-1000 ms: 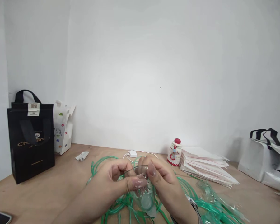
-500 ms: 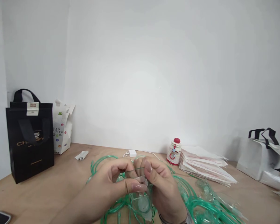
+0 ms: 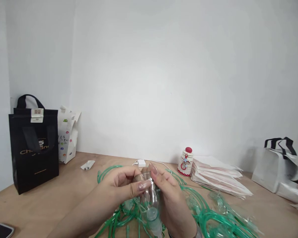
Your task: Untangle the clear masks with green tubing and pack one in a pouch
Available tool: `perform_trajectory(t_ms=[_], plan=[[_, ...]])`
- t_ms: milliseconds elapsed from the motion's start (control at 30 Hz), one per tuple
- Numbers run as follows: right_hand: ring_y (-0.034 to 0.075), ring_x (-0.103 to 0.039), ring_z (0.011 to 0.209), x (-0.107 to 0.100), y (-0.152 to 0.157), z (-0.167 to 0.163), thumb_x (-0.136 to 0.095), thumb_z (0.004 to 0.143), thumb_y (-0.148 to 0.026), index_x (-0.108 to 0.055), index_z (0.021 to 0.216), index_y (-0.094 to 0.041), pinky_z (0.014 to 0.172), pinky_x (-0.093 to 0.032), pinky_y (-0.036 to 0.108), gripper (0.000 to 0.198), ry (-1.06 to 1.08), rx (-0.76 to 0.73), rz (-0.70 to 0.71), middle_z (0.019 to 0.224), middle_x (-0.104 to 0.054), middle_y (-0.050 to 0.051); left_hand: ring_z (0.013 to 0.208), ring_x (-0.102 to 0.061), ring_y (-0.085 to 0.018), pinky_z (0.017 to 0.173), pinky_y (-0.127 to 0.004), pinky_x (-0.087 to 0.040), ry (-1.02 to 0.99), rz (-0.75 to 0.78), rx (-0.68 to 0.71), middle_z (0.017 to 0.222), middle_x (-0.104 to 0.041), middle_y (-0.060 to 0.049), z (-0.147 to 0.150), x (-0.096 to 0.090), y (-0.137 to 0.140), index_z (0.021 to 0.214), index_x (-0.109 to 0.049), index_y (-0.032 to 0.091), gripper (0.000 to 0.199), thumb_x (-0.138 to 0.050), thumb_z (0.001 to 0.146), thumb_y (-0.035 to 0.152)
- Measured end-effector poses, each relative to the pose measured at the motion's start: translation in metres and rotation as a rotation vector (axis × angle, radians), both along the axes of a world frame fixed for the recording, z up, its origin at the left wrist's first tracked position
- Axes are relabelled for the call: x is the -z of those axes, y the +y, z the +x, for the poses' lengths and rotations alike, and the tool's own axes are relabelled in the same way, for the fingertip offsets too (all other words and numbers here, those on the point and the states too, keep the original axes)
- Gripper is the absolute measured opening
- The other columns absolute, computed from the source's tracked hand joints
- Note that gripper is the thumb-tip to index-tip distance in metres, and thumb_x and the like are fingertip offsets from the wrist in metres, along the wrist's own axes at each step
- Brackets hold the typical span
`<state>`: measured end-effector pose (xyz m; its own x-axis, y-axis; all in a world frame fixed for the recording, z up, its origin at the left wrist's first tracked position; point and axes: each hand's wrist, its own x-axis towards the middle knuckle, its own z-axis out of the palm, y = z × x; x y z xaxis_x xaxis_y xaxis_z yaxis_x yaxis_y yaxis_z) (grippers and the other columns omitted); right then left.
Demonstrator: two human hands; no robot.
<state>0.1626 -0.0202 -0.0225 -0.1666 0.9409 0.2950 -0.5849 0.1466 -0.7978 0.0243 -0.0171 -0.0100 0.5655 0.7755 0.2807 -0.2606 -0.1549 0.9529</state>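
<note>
Low in the middle of the head view, a clear plastic oxygen mask is held between both hands, its pale green round connector pointing down. My left hand is closed on the mask's left rim, thumb on the near side. My right hand grips the right side, thumb at the upper edge. The fingers behind the mask are partly hidden. Beneath and behind the hands lies green tubing in loops. More coiled green tubing is to the right of my right hand.
Further right lies a clear mask with tubing. At the back stand a white-and-red bottle and a stack of paper bags. A black bag is at left, a white bag at right. A phone lies front left.
The mask's clear body now shows upright between the hands, where it was mostly covered before. The thin strap stretched between the fingers is no longer visible there. My right thumb has moved slightly up and left.
</note>
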Motion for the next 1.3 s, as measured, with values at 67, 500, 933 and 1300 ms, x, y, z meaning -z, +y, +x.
perform_trajectory(t_ms=[67, 500, 933, 1300], plan=[[0.007, -0.038, 0.05, -0.0016, -0.0004, 0.0039, -0.076, 0.065, -0.039, -0.062, 0.064, -0.016, 0.046, -0.031, 0.018, 0.027, -0.047, -0.004, 0.011, 0.054, -0.047, -0.004, 0.071, -0.046, -0.013, 0.067, -0.024, -0.038, 0.026, 0.002, 0.002, 0.07, -0.051, 0.001, 0.0, -0.0009, -0.0006, 0.069, -0.057, 0.015, 0.024, -0.063, 0.078, 0.037], [0.01, -0.042, 0.051, -0.0067, -0.0002, 0.0006, -0.075, 0.063, -0.038, -0.059, 0.061, -0.016, 0.047, -0.035, 0.02, 0.028, -0.083, 0.06, -0.067, 0.054, -0.049, -0.004, 0.061, -0.043, -0.011, 0.058, -0.023, -0.036, 0.01, 0.063, -0.106, 0.062, -0.05, 0.002, 0.0085, -0.0017, -0.0014, 0.065, -0.056, 0.016, 0.028, -0.062, 0.077, 0.04], [0.01, -0.035, 0.052, -0.0069, -0.0021, 0.0064, -0.055, 0.08, -0.054, -0.048, 0.058, -0.018, 0.05, -0.029, 0.023, 0.043, -0.334, 0.188, 0.128, 0.054, -0.039, -0.005, 0.065, -0.044, -0.014, 0.061, -0.025, -0.035, 0.137, 0.154, -0.177, 0.063, -0.047, 0.003, 0.005, 0.0003, -0.0017, 0.062, -0.047, 0.018, 0.029, -0.058, 0.079, 0.039], [0.011, -0.036, 0.058, -0.0056, -0.0029, 0.0065, -0.06, 0.078, -0.052, -0.052, 0.064, -0.018, 0.055, -0.028, 0.024, 0.038, -0.362, 0.109, 0.194, 0.061, -0.045, -0.002, 0.057, -0.04, -0.01, 0.054, -0.022, -0.032, 0.02, 0.059, -0.137, 0.058, -0.047, 0.004, 0.0061, 0.0, 0.0031, 0.057, -0.047, 0.017, 0.035, -0.064, 0.075, 0.043]])
